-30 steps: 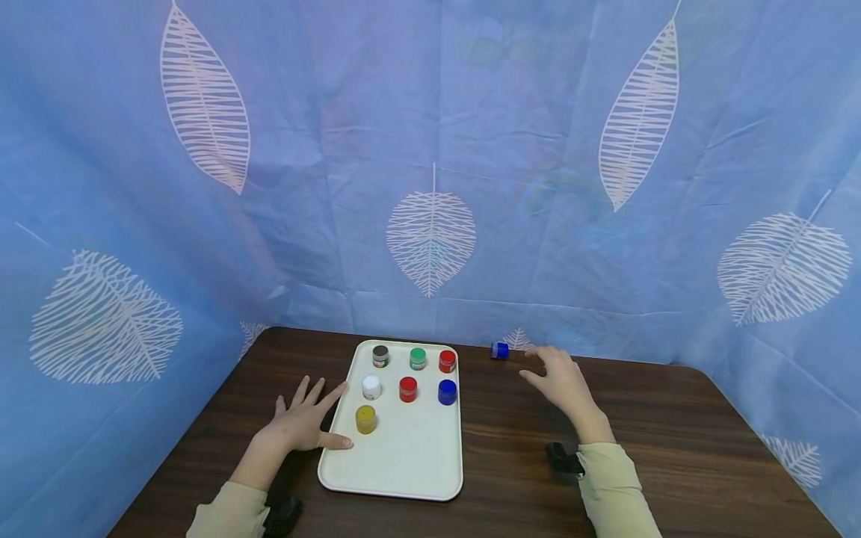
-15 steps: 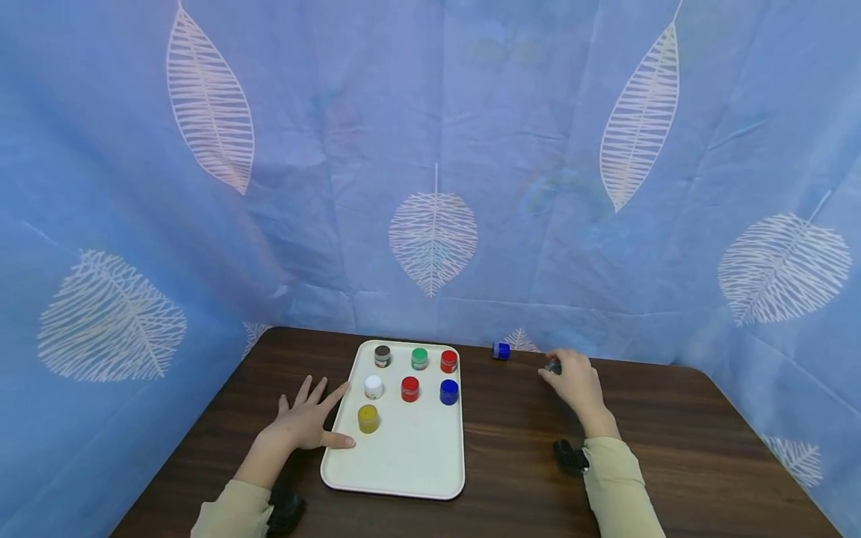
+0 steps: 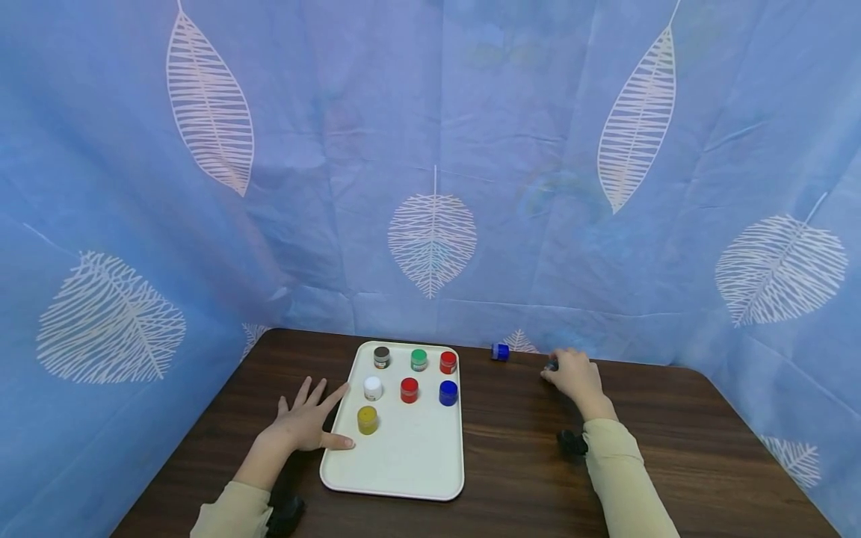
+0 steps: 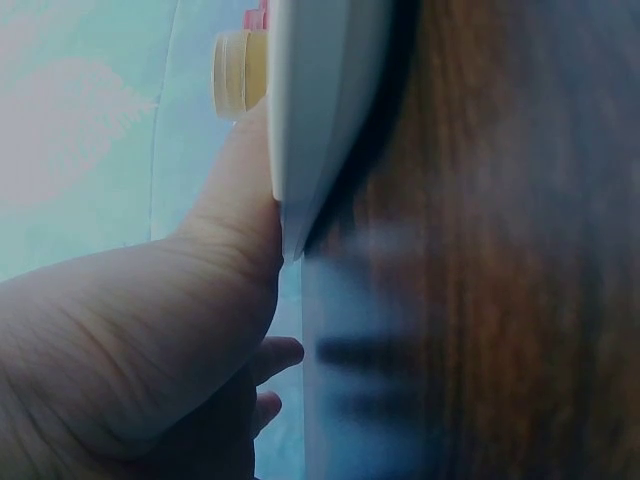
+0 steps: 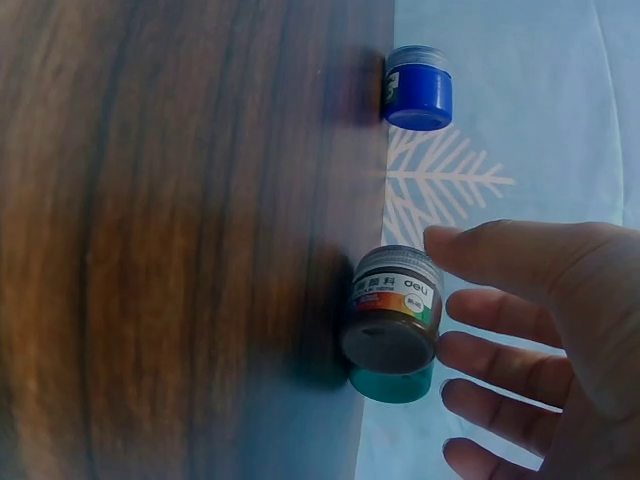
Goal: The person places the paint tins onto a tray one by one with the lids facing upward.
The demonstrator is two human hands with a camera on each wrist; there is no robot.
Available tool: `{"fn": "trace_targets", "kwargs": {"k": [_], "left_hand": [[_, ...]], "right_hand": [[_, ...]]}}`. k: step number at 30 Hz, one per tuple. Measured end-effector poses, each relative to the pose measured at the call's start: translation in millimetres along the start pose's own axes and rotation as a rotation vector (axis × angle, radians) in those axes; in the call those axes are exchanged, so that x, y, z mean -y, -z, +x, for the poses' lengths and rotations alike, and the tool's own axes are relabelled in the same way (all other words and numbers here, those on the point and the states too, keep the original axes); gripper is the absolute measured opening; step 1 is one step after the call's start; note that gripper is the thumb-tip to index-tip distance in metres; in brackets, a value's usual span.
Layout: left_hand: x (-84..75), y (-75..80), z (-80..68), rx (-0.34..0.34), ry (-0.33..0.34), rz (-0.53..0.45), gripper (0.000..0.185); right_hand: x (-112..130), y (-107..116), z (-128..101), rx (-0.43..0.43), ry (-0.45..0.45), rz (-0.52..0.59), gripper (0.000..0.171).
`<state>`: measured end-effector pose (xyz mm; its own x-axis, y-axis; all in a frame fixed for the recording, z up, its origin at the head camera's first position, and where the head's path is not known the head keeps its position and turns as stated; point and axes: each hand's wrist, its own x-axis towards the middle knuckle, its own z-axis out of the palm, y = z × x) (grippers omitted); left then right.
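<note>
My left hand (image 3: 300, 426) lies with spread fingers at the left edge of a white tray (image 3: 417, 471). Its thumb crosses over the rim onto the tray near a yellow paint jar (image 3: 367, 420), which also shows in the left wrist view. My right hand (image 3: 577, 376) is at the table's back, right of the tray. In the right wrist view a dark paint jar (image 5: 390, 315) lies on its side, lid toward the thumb. The thumb tip is at its lid, and the loosely bent fingers are right at its upper side. Behind it a green jar (image 5: 392, 384) is partly hidden.
A blue jar (image 3: 500, 352) lies on its side near the table's back edge. On the tray stand a black jar (image 3: 381, 357), a green-lidded jar (image 3: 418, 359), red jars, a white jar (image 3: 373, 388) and a blue-lidded jar (image 3: 448, 392). A blue leaf-patterned cloth (image 3: 430, 112) hangs behind.
My right hand has moved right from near the lying blue jar to the dark jar, where its fingers draw in over it. My left hand stays at the tray.
</note>
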<state>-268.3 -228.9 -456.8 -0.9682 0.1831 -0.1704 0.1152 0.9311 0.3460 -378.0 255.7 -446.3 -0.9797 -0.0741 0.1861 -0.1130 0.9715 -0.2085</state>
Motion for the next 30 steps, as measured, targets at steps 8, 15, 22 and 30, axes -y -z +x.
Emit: {"fn": "trace_targets", "kwargs": {"k": [8,15,22,30], "left_hand": [[0.6,-1.5,1.4,0.008,0.011,0.01,0.11],[1.4,-1.1,1.8,0.005,0.012,0.003,0.111],[2.1,-1.6,2.7,0.0,0.009,0.007,0.111],[1.0,-0.2,1.0,0.002,0.003,-0.004,0.11]], "right_hand": [[-1.7,-6.0,1.5,0.037,-0.035,-0.003,0.032],[-1.1,-10.7,2.2,0.063,-0.019,-0.01,0.021],[0.1,-14.1,-1.3,0.085,-0.019,-0.033,0.031],[2.5,-13.3,-5.7,0.054,-0.008,-0.023,0.028]]}}
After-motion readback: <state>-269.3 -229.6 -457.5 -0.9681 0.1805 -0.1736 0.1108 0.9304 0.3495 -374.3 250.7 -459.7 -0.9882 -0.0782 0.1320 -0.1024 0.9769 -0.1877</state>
